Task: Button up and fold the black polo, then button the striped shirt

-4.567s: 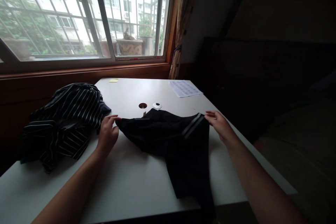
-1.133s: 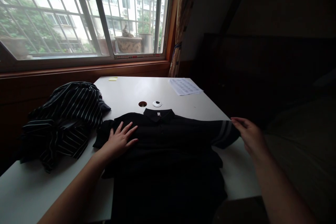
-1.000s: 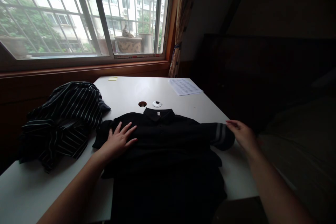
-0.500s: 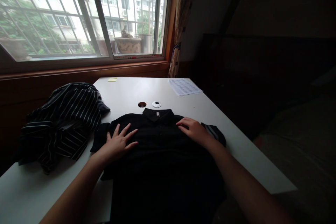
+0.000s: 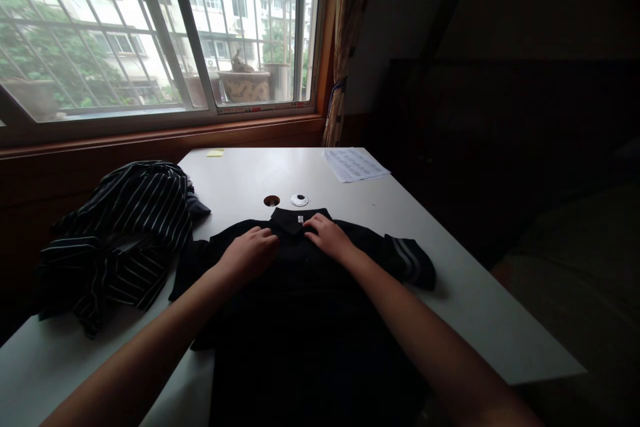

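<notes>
A black polo shirt [image 5: 310, 320] lies spread face up on the white table [image 5: 480, 320], its collar toward the window and grey stripes on the right sleeve. My left hand [image 5: 250, 252] is on the shirt's chest just left of the collar, fingers curled into the cloth and fingertips partly hidden. At the right side of the collar opening, close to the small white neck label, my right hand [image 5: 327, 237] pinches the cloth with thumb and fingers. The lower part of the shirt is very dark and runs to the bottom of the view.
A heap of striped dark clothes [image 5: 135, 227] rests at the table's left. Behind the collar are a round hole [image 5: 271, 201] and a white disc-shaped cover [image 5: 299, 200]. Printed sheets [image 5: 355, 165] and a yellow sticky note [image 5: 215, 153] lie toward the window [image 5: 255, 27].
The shirt has been laid flat since the earliest frame. My right hand let go of the right sleeve and moved left to the collar; my left hand went from spread flat to curled, nearer the collar.
</notes>
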A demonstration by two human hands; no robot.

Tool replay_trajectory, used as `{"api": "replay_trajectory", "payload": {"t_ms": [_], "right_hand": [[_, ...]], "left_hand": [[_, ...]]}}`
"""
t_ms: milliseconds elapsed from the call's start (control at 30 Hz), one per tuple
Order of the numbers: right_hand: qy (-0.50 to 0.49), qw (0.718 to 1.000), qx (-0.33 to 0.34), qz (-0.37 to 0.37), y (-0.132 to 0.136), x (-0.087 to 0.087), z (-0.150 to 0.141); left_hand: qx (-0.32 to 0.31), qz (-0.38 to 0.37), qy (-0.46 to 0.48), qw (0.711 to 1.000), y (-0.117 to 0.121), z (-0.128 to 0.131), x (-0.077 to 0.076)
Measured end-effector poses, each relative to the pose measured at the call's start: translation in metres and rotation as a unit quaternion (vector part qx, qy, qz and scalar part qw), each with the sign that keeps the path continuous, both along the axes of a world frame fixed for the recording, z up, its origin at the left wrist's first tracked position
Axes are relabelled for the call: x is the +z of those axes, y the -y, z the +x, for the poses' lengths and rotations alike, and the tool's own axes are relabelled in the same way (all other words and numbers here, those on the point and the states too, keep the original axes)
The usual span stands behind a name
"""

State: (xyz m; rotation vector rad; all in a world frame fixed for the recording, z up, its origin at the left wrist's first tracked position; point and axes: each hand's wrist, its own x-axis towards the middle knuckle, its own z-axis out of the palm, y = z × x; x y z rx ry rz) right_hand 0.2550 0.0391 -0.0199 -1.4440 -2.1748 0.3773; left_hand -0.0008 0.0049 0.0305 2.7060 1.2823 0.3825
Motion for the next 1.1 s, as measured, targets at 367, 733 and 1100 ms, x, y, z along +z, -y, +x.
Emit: {"api": "replay_trajectory", "payload": {"t_ms": [367,733,1100], "right_hand": [[-0.151,0.988,-0.025,0.028,-0.004,-0.019,0.011],[-0.17,0.984,0.019,0.053,-0.005,-0.018,0.009],[-0.114,0.987,0.046,0.105,0.002,-0.017,0.007]], "left_hand": [[0.01,-0.045,0.201,0.978,-0.067,0.073,-0.049],[-0.012,-0.126,0.29,0.949,-0.074,0.064,-0.064],[-0.041,-0.158,0.274,0.948,-0.076,0.061,-0.061]]}}
